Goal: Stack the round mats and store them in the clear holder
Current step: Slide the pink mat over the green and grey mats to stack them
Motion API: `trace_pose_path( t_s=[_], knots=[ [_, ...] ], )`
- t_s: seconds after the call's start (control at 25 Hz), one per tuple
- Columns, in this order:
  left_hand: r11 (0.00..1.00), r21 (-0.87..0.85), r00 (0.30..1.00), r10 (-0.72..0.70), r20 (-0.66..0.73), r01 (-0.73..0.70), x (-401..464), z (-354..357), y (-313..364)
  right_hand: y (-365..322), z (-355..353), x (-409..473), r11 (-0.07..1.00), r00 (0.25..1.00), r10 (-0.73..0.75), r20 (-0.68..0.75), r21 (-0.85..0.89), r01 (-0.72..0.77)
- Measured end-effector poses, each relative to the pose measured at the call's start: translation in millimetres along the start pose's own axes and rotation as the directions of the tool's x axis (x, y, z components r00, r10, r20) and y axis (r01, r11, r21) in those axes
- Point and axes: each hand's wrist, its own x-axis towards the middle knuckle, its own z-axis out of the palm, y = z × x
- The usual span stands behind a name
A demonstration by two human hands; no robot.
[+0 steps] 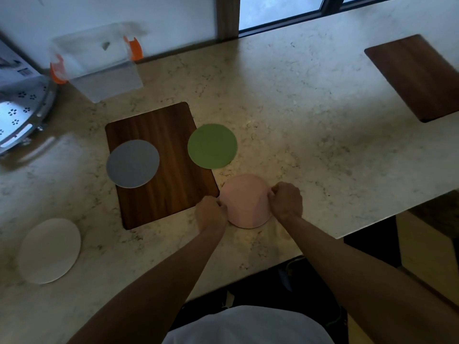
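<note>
A pink round mat [244,201] lies near the counter's front edge. My left hand [210,212] pinches its left rim and my right hand [286,200] pinches its right rim. Just behind it a green round mat [212,146] lies flat on the counter. A grey round mat [133,163] rests on the left side of a dark wooden board [171,184]. Far to the left sits a white round mat [49,250]. The clear holder [99,63] with orange clips stands at the back left against the wall.
A second wooden board [417,78] lies at the back right. A metal perforated tray [19,112] juts in at the far left. The marble counter [298,120] ends in a front edge close behind my forearms, with dark floor below.
</note>
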Motion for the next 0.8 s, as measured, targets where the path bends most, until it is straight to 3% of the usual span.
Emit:
trace_pose_path(
  t_s=[0.28,0.56,0.8],
  knots=[
    [0.957,-0.186,0.975,-0.216,0.052,0.222,13,-5,0,-1,-6,8,0.984,0.989,0.068,0.13,0.153,-0.088],
    [0.882,-0.375,0.957,-0.237,0.166,0.284,37,-29,-1,-12,-23,41,0.955,0.979,-0.088,0.182,0.295,0.031],
    [0.816,-0.502,0.957,-0.27,0.104,0.285,85,-61,19,-68,-21,94,0.945,0.958,-0.225,0.176,0.28,0.17]
  ],
)
